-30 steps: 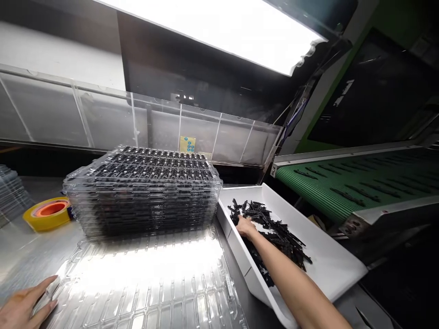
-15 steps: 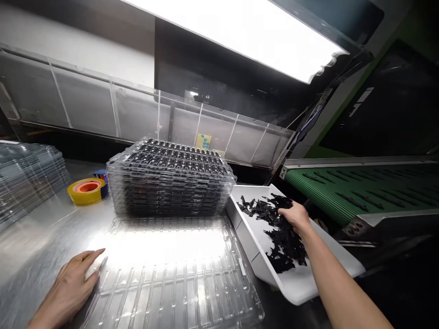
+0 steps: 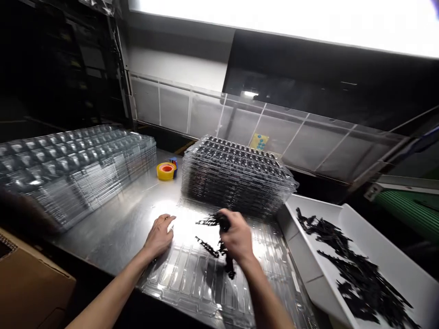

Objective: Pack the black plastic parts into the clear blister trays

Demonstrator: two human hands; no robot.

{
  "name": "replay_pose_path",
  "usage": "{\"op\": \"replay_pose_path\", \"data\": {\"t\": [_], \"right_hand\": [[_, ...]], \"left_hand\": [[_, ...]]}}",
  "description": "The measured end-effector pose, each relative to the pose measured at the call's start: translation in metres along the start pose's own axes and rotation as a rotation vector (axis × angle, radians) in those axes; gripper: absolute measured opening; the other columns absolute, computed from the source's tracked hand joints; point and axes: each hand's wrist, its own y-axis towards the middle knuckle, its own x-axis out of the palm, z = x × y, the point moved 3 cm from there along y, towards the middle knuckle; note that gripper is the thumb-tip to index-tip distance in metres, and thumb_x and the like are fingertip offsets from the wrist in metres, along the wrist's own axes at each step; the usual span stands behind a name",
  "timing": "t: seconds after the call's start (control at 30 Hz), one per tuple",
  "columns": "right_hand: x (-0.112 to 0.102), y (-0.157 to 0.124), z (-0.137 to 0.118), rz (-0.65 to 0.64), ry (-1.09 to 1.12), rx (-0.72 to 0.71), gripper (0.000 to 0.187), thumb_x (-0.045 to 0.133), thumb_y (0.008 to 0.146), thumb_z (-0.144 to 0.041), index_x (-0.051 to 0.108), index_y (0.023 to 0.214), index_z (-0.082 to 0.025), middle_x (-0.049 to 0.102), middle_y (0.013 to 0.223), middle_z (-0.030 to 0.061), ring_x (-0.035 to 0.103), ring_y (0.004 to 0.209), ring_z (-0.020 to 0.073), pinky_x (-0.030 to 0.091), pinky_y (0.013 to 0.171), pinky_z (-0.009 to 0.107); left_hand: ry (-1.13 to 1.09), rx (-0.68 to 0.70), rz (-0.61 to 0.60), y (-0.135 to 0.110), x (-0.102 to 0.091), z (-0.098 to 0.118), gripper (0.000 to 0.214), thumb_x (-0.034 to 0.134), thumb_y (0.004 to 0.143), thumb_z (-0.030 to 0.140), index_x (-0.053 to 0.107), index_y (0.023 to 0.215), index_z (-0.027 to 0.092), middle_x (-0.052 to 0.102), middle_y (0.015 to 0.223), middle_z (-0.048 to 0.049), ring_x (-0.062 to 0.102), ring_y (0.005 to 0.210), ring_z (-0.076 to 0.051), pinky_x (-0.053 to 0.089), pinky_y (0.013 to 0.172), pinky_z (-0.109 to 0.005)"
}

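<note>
My left hand [image 3: 159, 236] lies at the left edge of an unfilled clear plastic tray [image 3: 187, 276], its fingers stretched and apart with nothing in them. Over the middle of that tray is my right hand [image 3: 237, 235], closed around a bunch of slim black plastic parts [image 3: 229, 267]. Several of these stick out to the left and downward, slightly blurred. To the right stands a white bin [image 3: 310, 262] with a loose heap of similar black parts [image 3: 360, 269]. Just behind the tray rises a stack of clear trays [image 3: 236, 183] with black parts in their slots.
A tall stack of clear trays [image 3: 113, 169] occupies the left of the metal table [image 3: 113, 242]. Yellow tape [image 3: 166, 176] sits between the stacks. A cardboard box [image 3: 30, 283] is at lower left, a green conveyor belt [image 3: 408, 208] at far right. A clear panel [image 3: 206, 109] runs along the back.
My right hand has moved left from the white bin to above the tray, carrying black parts. The view has swung left. My left hand stays by the tray's left edge.
</note>
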Motion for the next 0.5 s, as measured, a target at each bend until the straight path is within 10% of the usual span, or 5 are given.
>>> {"op": "replay_pose_path", "data": {"t": [0.17,0.5], "right_hand": [[0.061,-0.013,-0.014,-0.349,-0.126,-0.097,0.064,0.076,0.064,-0.043,0.057,0.125,-0.035,0.051,0.133,0.007,0.048,0.12,0.0342,0.039,0.097,0.05],[-0.036,-0.066,0.143,-0.433,-0.402,0.157,0.051,0.045,0.087,-0.059,0.05,0.134,-0.039,0.054,0.133,0.0081,0.051,0.122,0.0347,0.055,0.082,0.045]], "left_hand": [[-0.004,-0.006,0.008,-0.005,0.0,-0.003,0.045,0.044,0.077,0.007,0.059,0.118,0.014,0.051,0.124,-0.0126,0.05,0.115,-0.026,0.042,0.101,-0.042],[-0.032,0.182,-0.047,-0.014,-0.015,0.018,0.034,0.043,0.091,0.023,0.052,0.124,0.024,0.051,0.129,-0.0099,0.044,0.12,-0.029,0.039,0.099,-0.051]]}}
